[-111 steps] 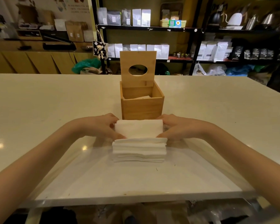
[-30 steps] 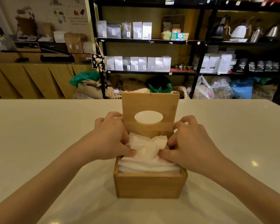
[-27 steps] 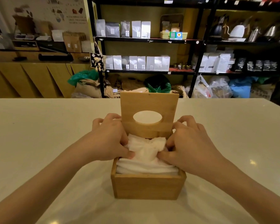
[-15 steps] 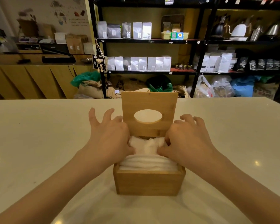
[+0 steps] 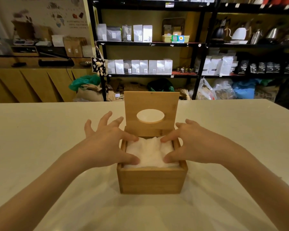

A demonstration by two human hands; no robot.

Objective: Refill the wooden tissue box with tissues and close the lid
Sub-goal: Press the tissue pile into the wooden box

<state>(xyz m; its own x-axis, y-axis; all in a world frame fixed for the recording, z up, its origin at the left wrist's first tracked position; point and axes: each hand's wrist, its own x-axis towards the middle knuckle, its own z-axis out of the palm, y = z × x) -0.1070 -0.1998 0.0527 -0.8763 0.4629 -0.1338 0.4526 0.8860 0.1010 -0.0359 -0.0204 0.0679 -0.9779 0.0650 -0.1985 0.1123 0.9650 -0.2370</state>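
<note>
Two hands are at the wooden tissue box [image 5: 151,180], centre frame on the pale table [image 5: 40,130]. The left hand [image 5: 107,144] spreads wide, thumb and forefinger pressing the white tissues [image 5: 150,152] along the left wall. The right hand [image 5: 192,144], fingers open too, presses the right side. Nothing gripped. The lid [image 5: 151,100] stands upright behind, oval hole showing.

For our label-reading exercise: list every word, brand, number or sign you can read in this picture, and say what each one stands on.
No text can be read for certain.
Shelf pouches: labels too small and blurred.
Wall poster: printed lines blurred.
Green-and-blue card: a code-like pattern and a badge, no legible words.
Wooden tissue box, its lid and the tissues: no text.
</note>
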